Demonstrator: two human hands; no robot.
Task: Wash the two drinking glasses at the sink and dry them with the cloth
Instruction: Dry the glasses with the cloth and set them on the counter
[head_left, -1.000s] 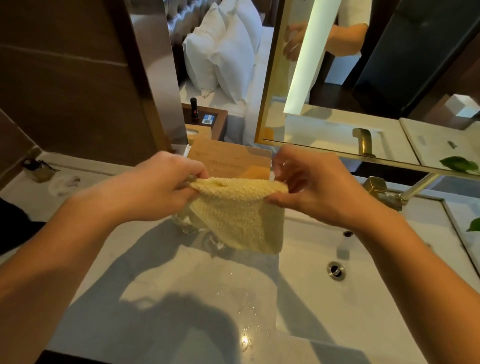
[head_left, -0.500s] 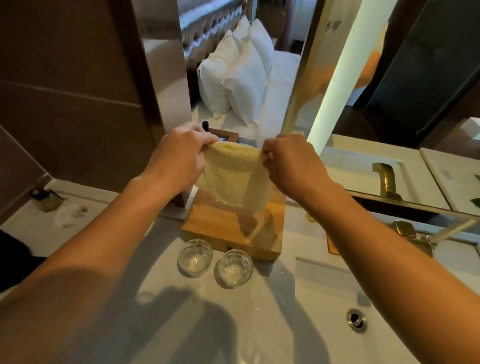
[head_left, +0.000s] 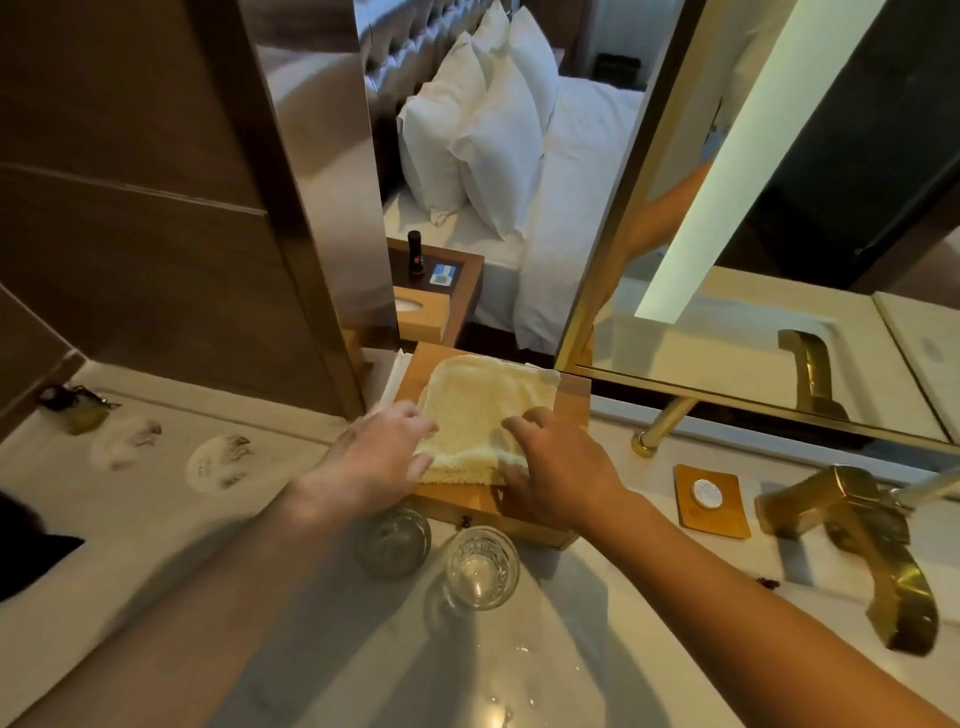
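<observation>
The pale yellow cloth (head_left: 475, 415) lies folded flat on top of a wooden box (head_left: 571, 402) at the back of the white counter. My left hand (head_left: 371, 465) rests at the cloth's near left corner and my right hand (head_left: 563, 467) at its near right corner, fingers loosely spread on the fabric. Two clear drinking glasses stand upright on the counter just in front of the box. The left glass (head_left: 393, 540) is partly under my left wrist, and the right glass (head_left: 482, 566) stands beside it.
A brass faucet (head_left: 857, 540) reaches over the basin at the right, with a small soap dish (head_left: 710, 500) behind it. Two round paper covers (head_left: 124, 441) lie on the counter at the left. A mirror (head_left: 779, 260) rises behind the counter. Water drops speckle the basin edge.
The cloth was held up stretched between both hands; it has come down flat onto the wooden box, and both hands have lowered onto its near edge.
</observation>
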